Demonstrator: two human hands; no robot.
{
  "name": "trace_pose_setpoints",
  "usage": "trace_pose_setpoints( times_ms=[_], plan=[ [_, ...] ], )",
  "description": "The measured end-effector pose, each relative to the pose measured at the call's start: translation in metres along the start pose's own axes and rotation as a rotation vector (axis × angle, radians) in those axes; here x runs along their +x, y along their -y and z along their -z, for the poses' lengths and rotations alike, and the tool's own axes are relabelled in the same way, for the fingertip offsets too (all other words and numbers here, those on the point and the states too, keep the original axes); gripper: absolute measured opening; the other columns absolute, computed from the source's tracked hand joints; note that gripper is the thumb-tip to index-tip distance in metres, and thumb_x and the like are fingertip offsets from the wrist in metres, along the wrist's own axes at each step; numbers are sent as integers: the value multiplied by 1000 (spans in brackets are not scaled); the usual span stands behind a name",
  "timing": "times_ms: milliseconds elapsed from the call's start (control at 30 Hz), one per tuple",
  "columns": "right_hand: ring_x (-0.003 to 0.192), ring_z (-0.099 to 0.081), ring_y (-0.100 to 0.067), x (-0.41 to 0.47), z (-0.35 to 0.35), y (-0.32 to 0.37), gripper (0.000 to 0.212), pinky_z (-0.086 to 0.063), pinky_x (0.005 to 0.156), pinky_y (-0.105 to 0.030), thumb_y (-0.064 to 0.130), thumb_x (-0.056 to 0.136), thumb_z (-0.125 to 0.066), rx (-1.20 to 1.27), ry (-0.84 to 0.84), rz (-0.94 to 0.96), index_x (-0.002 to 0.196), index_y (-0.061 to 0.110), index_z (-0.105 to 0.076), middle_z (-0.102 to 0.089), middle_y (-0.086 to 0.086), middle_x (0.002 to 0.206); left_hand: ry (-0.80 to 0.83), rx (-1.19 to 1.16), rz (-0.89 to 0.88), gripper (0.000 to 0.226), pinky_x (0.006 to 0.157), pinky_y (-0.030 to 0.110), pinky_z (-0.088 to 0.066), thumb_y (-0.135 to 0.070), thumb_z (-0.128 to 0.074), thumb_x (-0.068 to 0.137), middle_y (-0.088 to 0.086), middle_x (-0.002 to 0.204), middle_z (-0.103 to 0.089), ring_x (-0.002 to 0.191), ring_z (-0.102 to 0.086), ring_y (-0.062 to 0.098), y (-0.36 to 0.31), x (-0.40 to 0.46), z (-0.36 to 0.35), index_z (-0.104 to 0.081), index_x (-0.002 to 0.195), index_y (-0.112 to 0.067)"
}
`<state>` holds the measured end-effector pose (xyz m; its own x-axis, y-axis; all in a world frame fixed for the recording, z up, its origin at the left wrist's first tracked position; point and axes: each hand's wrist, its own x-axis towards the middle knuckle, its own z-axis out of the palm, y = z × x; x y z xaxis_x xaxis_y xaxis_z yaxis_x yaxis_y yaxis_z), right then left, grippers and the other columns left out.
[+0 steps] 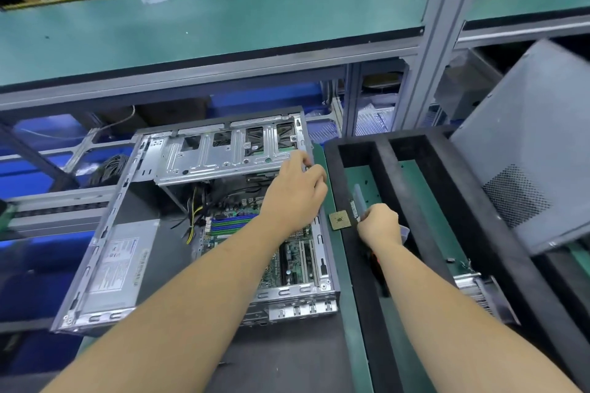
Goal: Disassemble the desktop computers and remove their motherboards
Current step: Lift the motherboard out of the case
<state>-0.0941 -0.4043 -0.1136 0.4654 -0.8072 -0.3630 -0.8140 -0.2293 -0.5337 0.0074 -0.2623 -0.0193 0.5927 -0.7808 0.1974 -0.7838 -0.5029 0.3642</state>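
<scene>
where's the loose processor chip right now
In the head view, the processor chip lies right of the open computer case, on the near-left rim of the black foam tray, just left of the right hand.

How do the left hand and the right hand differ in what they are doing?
The left hand reaches over the open computer case and grips the edge of its metal drive cage; the right hand is outside the case, over the black foam tray, pinching a small flat part. Both have curled fingers.

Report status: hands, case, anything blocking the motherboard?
Left hand grips drive cage. Right hand holds small module. Motherboard in case, cage overhanging.
</scene>
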Motion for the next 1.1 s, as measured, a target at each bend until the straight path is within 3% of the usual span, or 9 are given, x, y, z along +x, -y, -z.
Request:
trace_pose_setpoints(
  times_ms=[167, 267, 400, 567, 733, 833, 967, 1033, 1100],
  plan=[
    [81, -58, -29, 4, 2, -1, 16, -38, 55, -24, 1, 88, -58, -2, 21, 4, 100, 4, -69, -67, -13, 98, -6, -7, -2, 25, 77, 35, -44, -25, -40, 102, 2, 119, -38, 106, -42, 23, 1, 0, -1, -62, 101, -11],
    [83, -57, -28, 4, 0, 1, 17, -39, 60, -23, 2, 88, -58, -22, 42, 3, 101, 6, -69, -67, -12, 98, -15, -11, -5, 26, 75, 35, -44, -24, -40, 102, 3, 119, -39, 106, -42, 24, 1, 0, -1, -62, 101, -11],
    [72, -57, -27, 1, -4, 2, 18, -43, 63, -26, -2, 85, -53, -127, 21, 6, 94, 5, -67, -62, -8, 81, -26, -14, -14, 25, 76, 37, -45, -24, -41, 102, 4, 118, -39, 104, -43, 24, 1, -1, -2, -62, 100, -10],
    [76, -63, -29, -5, -5, 4, 9, -53, 65, -30, 1, 88, -57, -236, 22, 70, 94, 4, -63, -66, -12, 92, -56, 42, -41, 26, 77, 39, -46, -24, -41, 102, 5, 116, -42, 98, -44, 25, 2, -1, -2, -63, 101, -10],
    [73, -57, -28, -15, 7, 21, 10, -46, 63, -29, 11, 91, -55, -174, -15, 116, 87, 5, -61, -63, -11, 88, -61, 110, -163, 32, 86, 41, -44, -26, -40, 103, 4, 117, -53, 102, -47, 25, 9, -3, 12, -62, 122, -12],
    [79, -57, -23, -30, 22, 58, 19, -43, 67, -29, 20, 95, -51, 73, -163, 269, 97, 13, -68, -62, -2, 90, 3, 123, -181, 32, 90, 39, -46, -27, -38, 103, 1, 115, -59, 106, -51, 21, 35, -3, 39, -61, 123, -15],
    [74, -61, -16, -78, 34, 119, 20, -47, 67, -28, 13, 94, -53, 336, -356, 754, 98, 11, -72, -69, 1, 83, 107, 245, -2, 22, 70, 36, -46, -24, -41, 97, 4, 95, -63, 90, -59, 26, 87, -17, 77, -61, 94, -15],
    [66, -58, -19, -103, 30, 143, 19, -46, 60, -29, 11, 87, -53, 266, -410, 1035, 86, 7, -71, -67, -2, 74, 181, 344, -3, 19, 69, 36, -46, -27, -43, 95, 5, 94, -65, 87, -59, 27, 109, -33, 89, -58, 90, -16],
    [64, -57, -22, -122, 16, 157, 19, -43, 57, -30, 17, 83, -51, 76, -249, 1157, 82, 9, -69, -65, -2, 72, 230, 421, -13, 18, 72, 37, -47, -30, -44, 95, 4, 93, -65, 89, -59, 27, 127, -54, 95, -56, 88, -18]
  ],
)
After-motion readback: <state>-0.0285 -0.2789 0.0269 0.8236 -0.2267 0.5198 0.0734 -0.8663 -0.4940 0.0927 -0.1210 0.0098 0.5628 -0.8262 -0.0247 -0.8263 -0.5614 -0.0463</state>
